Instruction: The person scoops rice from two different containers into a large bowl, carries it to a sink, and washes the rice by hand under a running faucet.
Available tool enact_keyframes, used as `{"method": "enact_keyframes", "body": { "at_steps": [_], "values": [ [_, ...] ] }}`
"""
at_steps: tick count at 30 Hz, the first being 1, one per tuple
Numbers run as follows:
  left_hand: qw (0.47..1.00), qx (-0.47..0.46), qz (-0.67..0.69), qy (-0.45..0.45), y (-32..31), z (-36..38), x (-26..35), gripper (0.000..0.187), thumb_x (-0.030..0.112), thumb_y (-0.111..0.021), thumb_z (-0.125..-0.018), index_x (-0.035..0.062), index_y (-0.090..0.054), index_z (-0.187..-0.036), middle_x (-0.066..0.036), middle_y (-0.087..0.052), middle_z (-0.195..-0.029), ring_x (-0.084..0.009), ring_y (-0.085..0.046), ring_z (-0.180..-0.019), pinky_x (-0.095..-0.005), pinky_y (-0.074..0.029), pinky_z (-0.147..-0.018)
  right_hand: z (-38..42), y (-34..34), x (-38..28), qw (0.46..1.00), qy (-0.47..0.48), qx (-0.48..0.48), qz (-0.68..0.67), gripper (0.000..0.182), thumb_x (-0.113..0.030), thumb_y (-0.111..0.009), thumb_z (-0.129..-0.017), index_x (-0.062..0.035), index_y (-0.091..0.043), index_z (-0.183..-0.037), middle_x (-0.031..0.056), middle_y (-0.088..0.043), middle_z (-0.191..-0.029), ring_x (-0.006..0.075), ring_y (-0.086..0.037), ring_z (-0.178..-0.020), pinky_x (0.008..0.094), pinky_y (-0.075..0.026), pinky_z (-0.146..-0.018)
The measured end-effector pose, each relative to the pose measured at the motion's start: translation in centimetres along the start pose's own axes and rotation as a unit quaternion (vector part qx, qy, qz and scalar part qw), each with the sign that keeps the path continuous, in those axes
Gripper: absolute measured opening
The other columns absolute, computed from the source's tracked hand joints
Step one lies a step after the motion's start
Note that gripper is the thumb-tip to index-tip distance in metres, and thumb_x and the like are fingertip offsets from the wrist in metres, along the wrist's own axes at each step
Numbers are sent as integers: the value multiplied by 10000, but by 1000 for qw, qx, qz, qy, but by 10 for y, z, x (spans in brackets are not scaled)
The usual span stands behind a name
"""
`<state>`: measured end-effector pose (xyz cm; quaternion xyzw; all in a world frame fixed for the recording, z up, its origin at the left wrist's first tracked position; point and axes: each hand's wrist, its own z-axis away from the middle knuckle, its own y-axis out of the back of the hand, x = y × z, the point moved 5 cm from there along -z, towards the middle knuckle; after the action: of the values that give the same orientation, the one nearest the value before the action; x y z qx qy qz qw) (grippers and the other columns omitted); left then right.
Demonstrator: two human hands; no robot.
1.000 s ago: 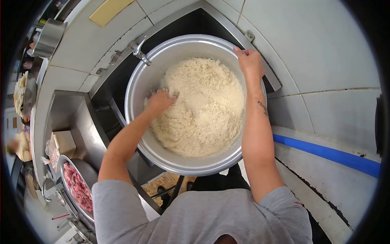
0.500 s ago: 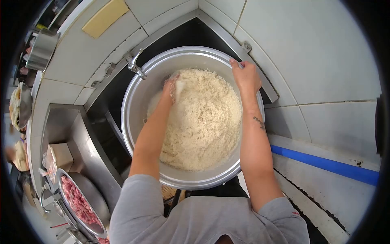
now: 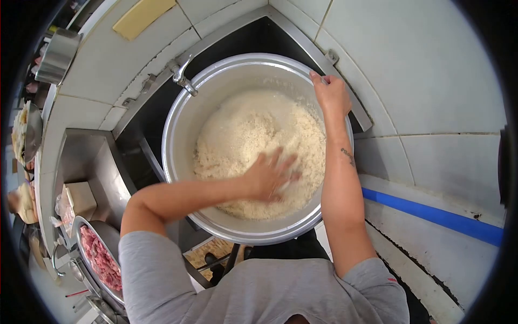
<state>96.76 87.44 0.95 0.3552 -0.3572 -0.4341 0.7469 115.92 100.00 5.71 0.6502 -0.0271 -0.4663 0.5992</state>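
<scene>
A large round metal pot (image 3: 259, 75) stands below me, holding pale wet rice (image 3: 248, 132) with cloudy water at its far side. My left hand (image 3: 271, 175) is over the near middle of the rice, fingers spread and slightly blurred; it appears to touch the grains. At the upper right of the pot, my right hand (image 3: 332, 97) grips the rim, its fingers partly hidden behind the edge.
A metal tap (image 3: 184, 81) reaches over the pot's far left rim. Tiled walls (image 3: 404, 65) close in at the right, with a blue pipe (image 3: 431, 213) along them. To the left are a steel basin (image 3: 100, 173) and a bowl of raw meat (image 3: 100, 256).
My left hand has swept from the rice's far left toward the near middle, its fingers now spread. Cloudy water shows where the rice was heaped. My right hand stays on the rim.
</scene>
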Motion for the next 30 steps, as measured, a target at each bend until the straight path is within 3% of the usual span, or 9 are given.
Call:
{"method": "enact_keyframes", "body": {
  "at_steps": [2, 7, 14, 20, 23, 26, 27, 29, 30],
  "values": [
    [999, -41, -10, 5, -6, 21, 10, 821, 526, -574, -760, 335, -139, -1430, -136, 27, -1497, -452, -79, -1335, -643, -271, -950, -3, 0, -2, 1000, -1, -3, -3, 513, -524, -580, -757, -73, -661, -988, 165, -664, -912, 326, -630, -894, 411, -472, -769],
    [985, -86, -73, 127, -48, -36, -69, 691, 534, -559, -780, 272, -342, -1381, -159, -49, -1496, -363, -152, -1356, -583, -221, -1013, -3, -3, 2, 1000, 4, 1, -12, 509, -520, -579, -767, -74, -656, -1002, 162, -663, -927, 325, -628, -904, 408, -467, -781],
    [964, -27, 54, 259, -2, -29, -174, 667, 581, -449, -825, 183, -386, -1356, -115, -422, -1360, -315, -439, -1211, -553, -195, -1053, -6, -7, 5, 1000, 9, -3, -4, 532, -538, -590, -750, -72, -657, -998, 167, -662, -920, 317, -629, -900, 409, -466, -780],
    [828, 81, 325, 450, -100, 48, -183, 995, 732, -470, -726, 20, -252, -1386, -187, -423, -1336, -349, -418, -1220, -450, -303, -1034, -8, -4, 8, 999, 9, -12, -30, 531, -535, -607, -736, -63, -665, -973, 162, -665, -916, 331, -630, -891, 412, -473, -769],
    [760, 81, 524, 375, -80, 42, -118, 979, 684, -484, -766, -54, -244, -1362, -236, -440, -1295, -340, -403, -1230, -420, -328, -1023, -3, 0, 3, 1000, 17, 5, -25, 525, -524, -605, -746, -57, -660, -980, 168, -664, -911, 328, -632, -887, 412, -474, -768],
    [647, 177, 683, 287, -83, 18, -123, 852, 563, -548, -808, -57, -296, -1335, -233, -488, -1241, -298, -460, -1181, -379, -382, -972, -3, -1, 1, 1000, 7, 12, -15, 513, -515, -592, -755, -60, -660, -982, 172, -664, -901, 328, -633, -884, 410, -476, -766],
    [696, 273, 617, 243, -57, 23, -148, 635, 426, -555, -851, -34, -421, -1267, -201, -534, -1195, -258, -523, -1094, -348, -411, -916, -1, -1, 1, 1000, 0, 9, -16, 507, -510, -587, -757, -61, -661, -981, 171, -664, -899, 329, -633, -884, 409, -476, -767],
    [645, 382, 529, 398, -54, 37, -213, 466, 351, -538, -860, 3, -536, -1170, -139, -566, -1169, -211, -561, -1007, -315, -426, -863, 1, 2, -3, 1000, -9, 3, -13, 496, -501, -578, -761, -63, -663, -978, 170, -665, -896, 330, -633, -884, 408, -477, -768],
    [686, 381, 474, 401, -71, 19, -247, 440, 359, -500, -861, 66, -539, -1187, -110, -551, -1192, -212, -539, -1043, -320, -410, -893, 0, 4, -4, 1000, -6, 2, -14, 494, -499, -575, -761, -64, -663, -978, 169, -665, -895, 330, -632, -885, 407, -478, -768]
  ]
}}
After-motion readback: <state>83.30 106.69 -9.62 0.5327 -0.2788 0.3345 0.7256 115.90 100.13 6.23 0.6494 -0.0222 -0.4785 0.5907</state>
